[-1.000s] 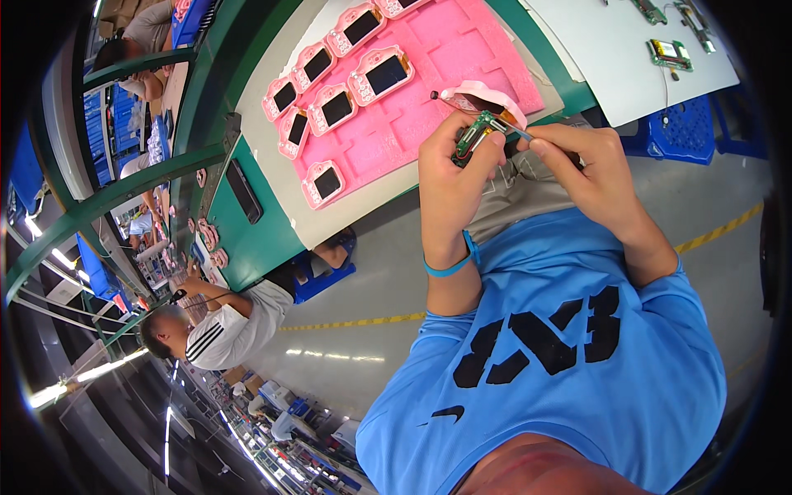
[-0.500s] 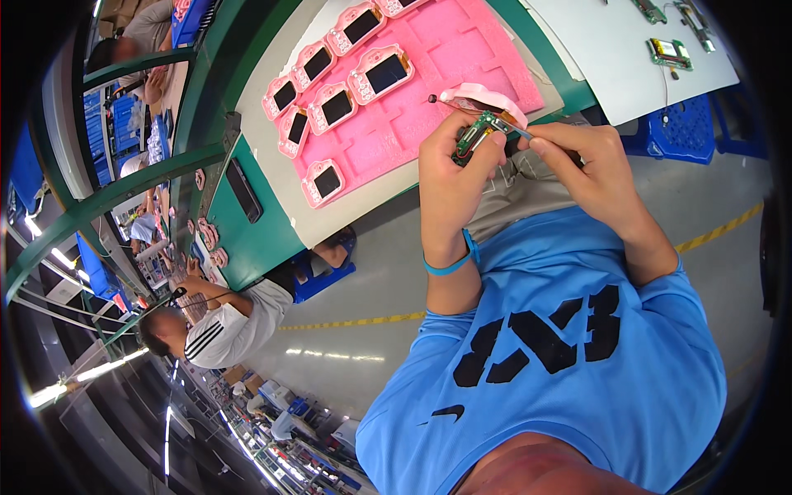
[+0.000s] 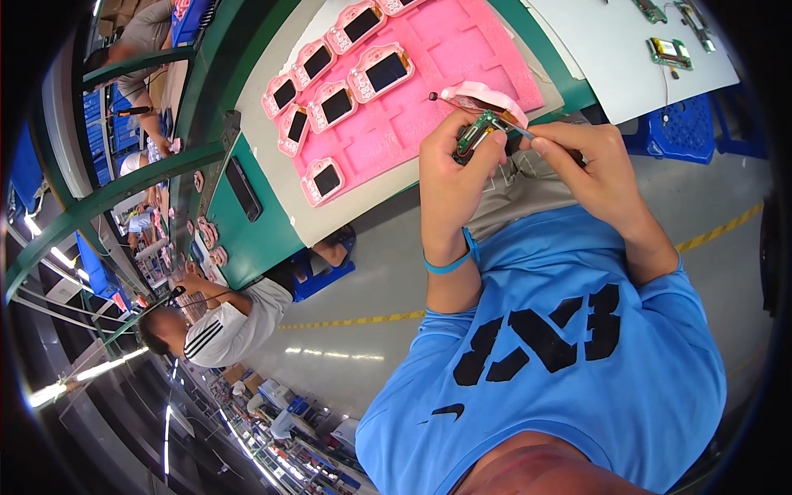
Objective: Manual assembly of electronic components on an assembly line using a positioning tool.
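My left hand is closed around a green circuit board, pinching it between thumb and fingers. Just beyond the board is a pink shell with a dark screen, tilted on edge. A thin wire with a small dark round end sticks out at its left. My right hand grips a slim tool with a metal tip and dark handle. Its tip meets the edge of the board near the shell; the exact contact is too small to make out. Both hands are above the near edge of the table.
A pink foam tray on the table carries several pink shells with dark screens. More circuit boards lie on a white surface at right, above a blue stool. A dark phone rests at left. Co-workers sit beyond the green frame.
My hands stay in nearly the same place; the board and shell have shifted very slightly. At upper left, a co-worker's arm has reached down toward the bench.
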A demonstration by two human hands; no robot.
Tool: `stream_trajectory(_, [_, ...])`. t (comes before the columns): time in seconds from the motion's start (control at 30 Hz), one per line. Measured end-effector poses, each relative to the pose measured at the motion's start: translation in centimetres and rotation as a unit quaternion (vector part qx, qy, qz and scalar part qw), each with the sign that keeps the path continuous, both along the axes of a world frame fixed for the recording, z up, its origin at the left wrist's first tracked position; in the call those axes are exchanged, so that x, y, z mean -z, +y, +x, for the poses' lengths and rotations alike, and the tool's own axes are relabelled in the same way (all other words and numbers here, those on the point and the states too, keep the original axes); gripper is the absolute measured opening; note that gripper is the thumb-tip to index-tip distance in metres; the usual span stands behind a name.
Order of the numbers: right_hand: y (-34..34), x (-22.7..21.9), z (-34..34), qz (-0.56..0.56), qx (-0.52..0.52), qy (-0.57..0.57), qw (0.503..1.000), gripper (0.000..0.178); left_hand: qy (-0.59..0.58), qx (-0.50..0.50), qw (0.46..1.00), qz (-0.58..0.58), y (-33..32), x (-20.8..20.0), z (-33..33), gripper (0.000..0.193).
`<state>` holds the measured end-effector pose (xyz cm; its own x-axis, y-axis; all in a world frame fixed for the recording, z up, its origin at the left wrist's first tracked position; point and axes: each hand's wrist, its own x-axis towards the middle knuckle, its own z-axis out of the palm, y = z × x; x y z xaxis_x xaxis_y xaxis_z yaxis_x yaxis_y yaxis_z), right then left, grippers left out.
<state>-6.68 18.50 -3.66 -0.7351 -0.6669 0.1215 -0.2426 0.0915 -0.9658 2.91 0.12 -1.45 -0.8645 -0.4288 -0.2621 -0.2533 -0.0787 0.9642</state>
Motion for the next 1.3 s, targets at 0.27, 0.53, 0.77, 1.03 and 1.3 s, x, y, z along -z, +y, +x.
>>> stream_trajectory(0.27, [0.1,0.1,0.0,0.004,-0.007,-0.017,1.000,0.015,0.014,0.005,1.000,0.004,-0.1,0.4,0.1,0.011])
stream_trajectory(0.53, [0.3,0.7,-0.9,-0.062,-0.061,-0.199,0.976,0.017,0.062,-0.064,0.996,0.032,0.9,-0.8,-0.2,0.021])
stream_trajectory(0.77, [-0.2,1.5,-0.8,-0.067,-0.065,-0.181,0.979,0.020,0.081,-0.082,0.993,0.030,0.6,0.8,-1.0,0.033])
stream_trajectory(1.03, [-0.6,1.7,-0.9,-0.093,-0.072,-0.205,0.972,0.023,0.100,-0.071,0.991,0.060,0.1,1.1,-0.9,0.031])
stream_trajectory(1.3, [-1.2,1.2,-0.8,-0.100,-0.067,-0.247,0.962,0.027,0.077,-0.043,0.993,0.081,-0.4,0.5,-0.9,0.026])
